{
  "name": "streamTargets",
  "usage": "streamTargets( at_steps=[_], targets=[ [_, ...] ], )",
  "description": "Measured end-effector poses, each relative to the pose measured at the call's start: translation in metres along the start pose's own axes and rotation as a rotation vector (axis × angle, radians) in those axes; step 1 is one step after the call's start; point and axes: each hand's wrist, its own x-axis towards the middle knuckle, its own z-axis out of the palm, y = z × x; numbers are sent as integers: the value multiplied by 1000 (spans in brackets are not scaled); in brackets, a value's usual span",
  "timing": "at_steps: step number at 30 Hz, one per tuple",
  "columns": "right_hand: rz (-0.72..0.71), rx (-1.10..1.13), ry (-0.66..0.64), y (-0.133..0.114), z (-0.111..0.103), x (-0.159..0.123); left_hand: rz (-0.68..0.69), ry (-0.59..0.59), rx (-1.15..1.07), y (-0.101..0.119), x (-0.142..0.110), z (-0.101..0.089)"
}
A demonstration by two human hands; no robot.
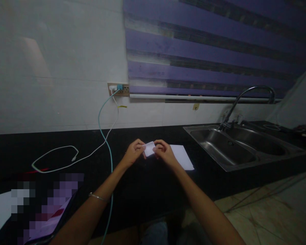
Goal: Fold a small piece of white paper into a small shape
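Your two forearms, the left [91, 211] and the right [206, 207], are reaching up from the bottom of the head view over the black counter [148, 190]. Your left hand [135, 152] and right hand [164, 152] are holding one small white paper [149, 149] between them, fingertips pinching its opposite sides. Bare counter is stretching ahead of your hands to the wall [53, 102] and back towards the front edge. On the right, white paper [181, 157] is lying just beside your right hand, with the sink rim [200, 141] bounding the room beyond it. You are seeing two basins, one faucet [255, 89], one sheet [0, 211] and one partly pixelated screen [51, 221] at lower left, and two cables: white [91, 154], and teal [99, 119] running past your left wrist.
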Motion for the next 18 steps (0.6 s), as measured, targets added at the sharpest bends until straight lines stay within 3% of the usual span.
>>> streamTargets(
  at_steps=[5,11,18],
  targets=[
    [-34,-99,41,1,0,1,-3,62,3,0,1,0],
    [-33,-92,67,1,0,2,-37,-20,-70,-2,0,3],
    [-71,-207,46,0,-2,2,-81,-47,16,-4,0,4]
  ],
)
